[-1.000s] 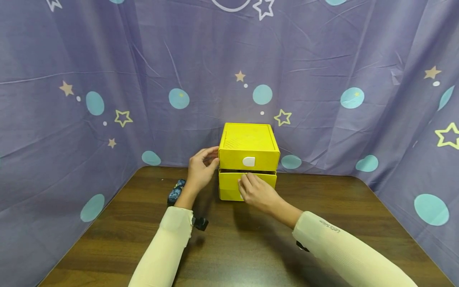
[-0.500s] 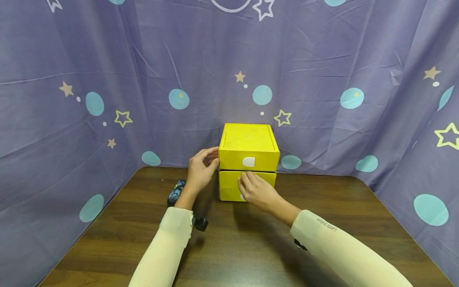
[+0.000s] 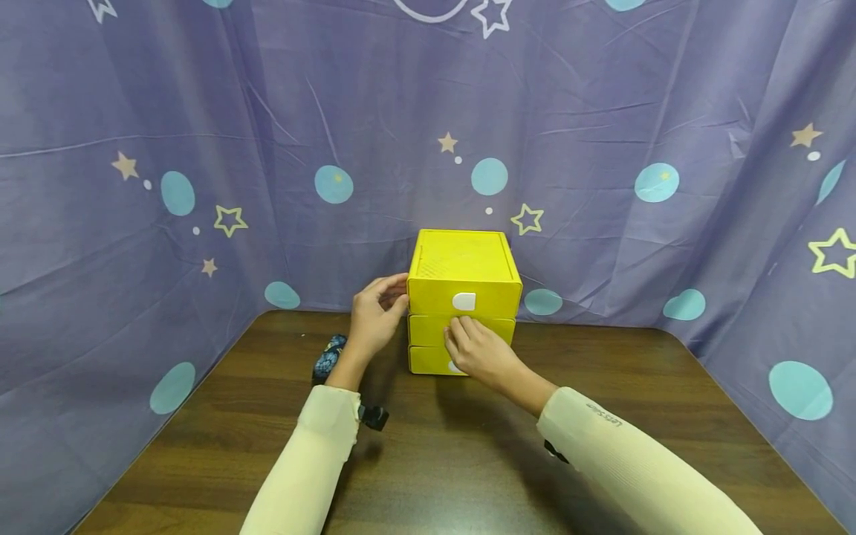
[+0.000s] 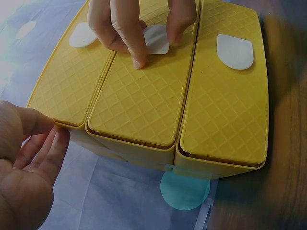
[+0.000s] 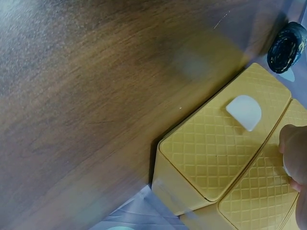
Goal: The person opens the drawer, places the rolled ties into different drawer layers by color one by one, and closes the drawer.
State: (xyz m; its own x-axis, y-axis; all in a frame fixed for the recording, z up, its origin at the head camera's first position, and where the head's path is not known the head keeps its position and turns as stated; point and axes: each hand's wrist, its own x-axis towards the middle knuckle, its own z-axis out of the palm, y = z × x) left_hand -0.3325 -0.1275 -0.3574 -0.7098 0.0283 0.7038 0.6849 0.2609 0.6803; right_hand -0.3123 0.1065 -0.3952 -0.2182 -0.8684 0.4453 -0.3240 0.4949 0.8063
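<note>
A yellow three-drawer cabinet (image 3: 464, 256) stands at the back of the table, all its drawers flush with the frame. My right hand (image 3: 478, 349) pinches the white handle (image 4: 157, 39) of the middle drawer (image 4: 139, 103), thumb on one side and fingers on the other. White handles of the top drawer (image 4: 82, 34) and bottom drawer (image 4: 235, 51) show beside it. At the cabinet's left side, my left hand (image 3: 377, 316) rests its fingertips (image 4: 60, 136) against the side wall and edge near the top drawer. In the right wrist view only part of my right hand (image 5: 296, 155) appears.
A dark blue patterned pouch-like object (image 3: 329, 360) lies left of the cabinet, partly behind my left wrist. The brown wooden table (image 3: 414, 468) is backed by a purple curtain (image 3: 374, 111) with stars and dots, close behind the cabinet.
The middle drawer has slid inward from slightly open to flush, with my right hand moving along on it. The bottom drawer's front now shows more. My left hand stays in place.
</note>
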